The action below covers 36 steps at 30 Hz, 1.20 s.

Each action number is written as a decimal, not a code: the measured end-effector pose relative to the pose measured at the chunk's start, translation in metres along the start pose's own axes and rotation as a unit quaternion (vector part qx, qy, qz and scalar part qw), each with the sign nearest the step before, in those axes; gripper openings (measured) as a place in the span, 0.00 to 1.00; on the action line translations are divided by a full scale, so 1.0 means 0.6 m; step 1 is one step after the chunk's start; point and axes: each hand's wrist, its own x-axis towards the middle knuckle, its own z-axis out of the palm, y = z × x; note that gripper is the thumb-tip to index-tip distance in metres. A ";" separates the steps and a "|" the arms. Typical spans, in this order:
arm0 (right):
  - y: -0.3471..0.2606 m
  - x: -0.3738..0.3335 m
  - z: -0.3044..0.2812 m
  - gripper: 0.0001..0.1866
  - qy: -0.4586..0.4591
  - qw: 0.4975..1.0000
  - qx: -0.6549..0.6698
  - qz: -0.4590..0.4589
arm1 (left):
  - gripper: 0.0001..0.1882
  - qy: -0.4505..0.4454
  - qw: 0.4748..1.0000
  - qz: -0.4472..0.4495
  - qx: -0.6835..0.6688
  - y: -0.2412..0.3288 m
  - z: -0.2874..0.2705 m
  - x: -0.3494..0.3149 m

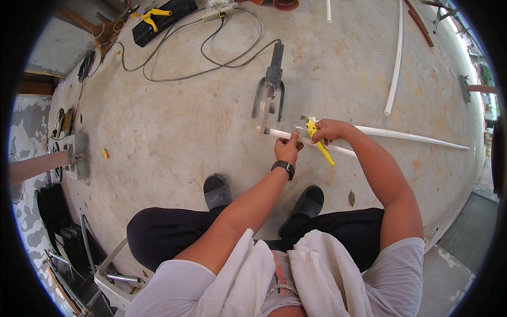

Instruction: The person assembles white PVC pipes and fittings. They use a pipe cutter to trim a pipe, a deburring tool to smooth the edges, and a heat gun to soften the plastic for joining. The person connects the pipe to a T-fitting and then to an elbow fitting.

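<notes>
My left hand (287, 149) is closed around a white plastic pipe (343, 151), thumb on top. The pipe's left end meets the dark die on the plate of a black pipe welding iron (273, 71); I cannot tell whether it sits inside the die. This iron stands on a forked black stand on the floor. In my right hand (329, 130) is a yellow-handled pipe cutter (321, 143), its metal jaw toward the upper left. The cutter crosses over the pipe; whether its jaw touches the pipe is unclear.
A second white pipe (417, 136) lies just beyond my right hand. Another long pipe (394, 79) lies at the right. The iron's cable (185, 78) loops to a power strip (217, 14). A black case (163, 22) carries a yellow tool (155, 18). My sandalled feet (217, 191) are near.
</notes>
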 end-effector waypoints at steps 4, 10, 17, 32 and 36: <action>0.004 0.001 0.000 0.30 -0.015 1.000 0.008 0.010 | 0.27 0.021 0.999 -0.024 0.024 0.020 0.014 -0.017; 0.000 0.002 0.002 0.30 -0.019 1.000 0.023 0.006 | 0.28 -0.050 0.997 -0.017 -0.057 -0.001 -0.004 -0.001; 0.002 0.001 0.004 0.28 -0.018 0.999 0.033 0.003 | 0.21 -0.049 0.997 -0.004 -0.055 0.003 0.005 -0.014; -0.001 -0.002 0.000 0.28 -0.015 1.000 0.022 0.008 | 0.24 0.046 0.998 -0.029 0.002 0.009 0.019 -0.006; -0.002 -0.003 0.002 0.28 -0.014 0.999 0.033 0.004 | 0.23 -0.036 0.997 -0.023 -0.067 0.008 0.007 -0.008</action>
